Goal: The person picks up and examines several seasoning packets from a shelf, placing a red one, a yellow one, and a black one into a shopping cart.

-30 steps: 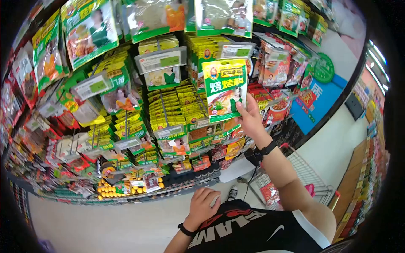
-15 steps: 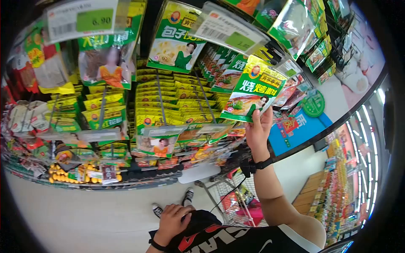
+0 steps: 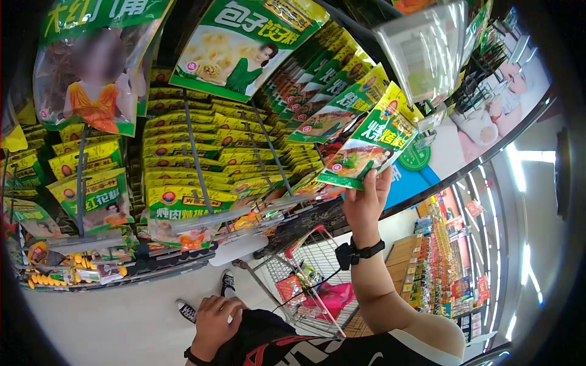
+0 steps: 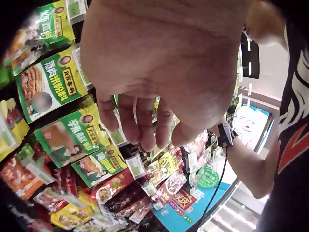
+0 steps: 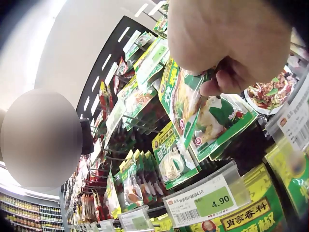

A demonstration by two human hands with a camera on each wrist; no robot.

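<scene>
A green and yellow seasoning packet (image 3: 370, 149) is pinched at its lower edge by my right hand (image 3: 368, 204), thumb on its front. It tilts to the right, overlapping the front of a hanging row of matching packets (image 3: 334, 113) in the head view. From the right wrist, the hand (image 5: 231, 43) covers the upper part of the packets, its fingertips at a packet (image 5: 219, 123) with a green border. Low in front of my body, my left hand (image 3: 215, 326) hangs with loosely curled fingers and nothing in them; the left wrist view shows this hand (image 4: 159, 72) large before the shelves.
A clear label holder (image 3: 424, 52) juts out just above the held packet. Metal hooks with many yellow packets (image 3: 189, 140) fill the rack to the left. Below my right arm stands a shopping cart (image 3: 274, 268) with a pink bag (image 3: 332, 300) in it.
The head view has come closer to the rack and turned. My right hand has brought the packet, now tilted, up against the hanging row of matching ones. The left hand stays low and loose.
</scene>
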